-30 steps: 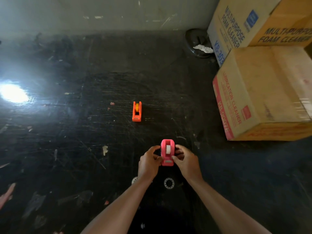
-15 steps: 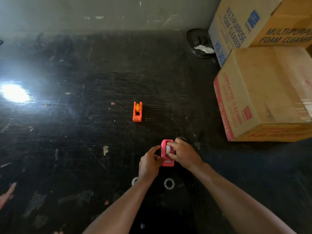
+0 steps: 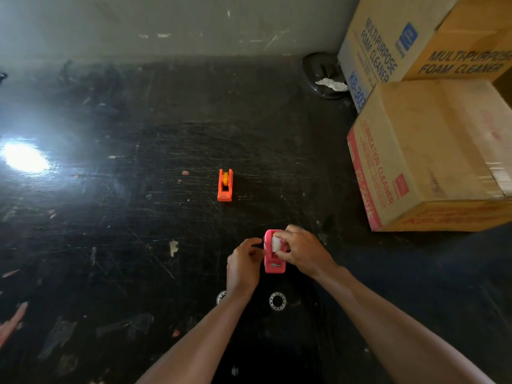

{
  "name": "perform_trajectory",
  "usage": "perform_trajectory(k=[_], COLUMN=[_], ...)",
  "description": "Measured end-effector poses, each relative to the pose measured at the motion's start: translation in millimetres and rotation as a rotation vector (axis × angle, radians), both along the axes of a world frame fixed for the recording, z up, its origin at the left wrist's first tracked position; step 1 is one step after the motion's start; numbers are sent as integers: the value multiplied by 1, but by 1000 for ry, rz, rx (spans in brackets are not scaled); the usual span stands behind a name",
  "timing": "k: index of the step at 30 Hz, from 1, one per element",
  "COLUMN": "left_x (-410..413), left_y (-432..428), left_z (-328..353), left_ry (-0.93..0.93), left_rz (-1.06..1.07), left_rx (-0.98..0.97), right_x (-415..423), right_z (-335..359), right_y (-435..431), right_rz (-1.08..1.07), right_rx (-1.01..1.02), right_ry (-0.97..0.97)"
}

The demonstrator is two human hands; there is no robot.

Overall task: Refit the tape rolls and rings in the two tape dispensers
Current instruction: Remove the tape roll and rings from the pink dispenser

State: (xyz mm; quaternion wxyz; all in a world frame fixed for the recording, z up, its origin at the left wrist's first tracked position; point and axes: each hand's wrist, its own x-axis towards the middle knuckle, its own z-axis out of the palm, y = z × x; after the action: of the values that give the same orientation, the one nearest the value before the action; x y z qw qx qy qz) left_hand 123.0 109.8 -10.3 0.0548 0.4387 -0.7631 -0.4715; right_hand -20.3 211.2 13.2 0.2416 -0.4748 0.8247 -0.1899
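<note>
A pink tape dispenser (image 3: 273,262) stands on the black table close in front of me, with a white tape roll (image 3: 276,244) in its cradle. My right hand (image 3: 300,250) reaches over the dispenser's top and pinches the white roll. My left hand (image 3: 243,266) is just left of the dispenser, fingers curled, touching or almost touching its side. Farther back stands an orange dispenser (image 3: 225,185) with a yellow roll (image 3: 225,178) in it. Two pale rings lie near my wrists: one ring (image 3: 277,301) in full view, the other ring (image 3: 221,296) half hidden by my left forearm.
Two stacked cardboard boxes (image 3: 424,151) fill the right side of the black table (image 3: 124,245). A dark round lid with crumpled paper (image 3: 324,76) sits beside them by the wall. Bright glare lies at the far left.
My right hand moved from the dispenser's right side up over its top onto the white roll. My left hand eased slightly off the dispenser's left side.
</note>
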Motion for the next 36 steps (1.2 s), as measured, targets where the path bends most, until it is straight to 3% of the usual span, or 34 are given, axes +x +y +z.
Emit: perform_trajectory(k=[10, 20, 23, 27, 36], left_x=[-4, 1, 3, 2, 9], left_y=[0, 0, -1, -5, -9], left_z=[15, 28, 27, 24, 27], left_ry=[132, 278, 238, 123, 126], left_rz=[-11, 140, 58, -150, -91], left_rx=[129, 502, 393, 37, 197], right_x=[10, 15, 16, 17, 21], right_z=[4, 5, 4, 6, 3], right_y=[7, 13, 15, 18, 35], right_rz=[-41, -68, -62, -71, -149], right_rx=[-100, -161, -173, -160, -141], right_ry=[-73, -70, -63, -88, -63])
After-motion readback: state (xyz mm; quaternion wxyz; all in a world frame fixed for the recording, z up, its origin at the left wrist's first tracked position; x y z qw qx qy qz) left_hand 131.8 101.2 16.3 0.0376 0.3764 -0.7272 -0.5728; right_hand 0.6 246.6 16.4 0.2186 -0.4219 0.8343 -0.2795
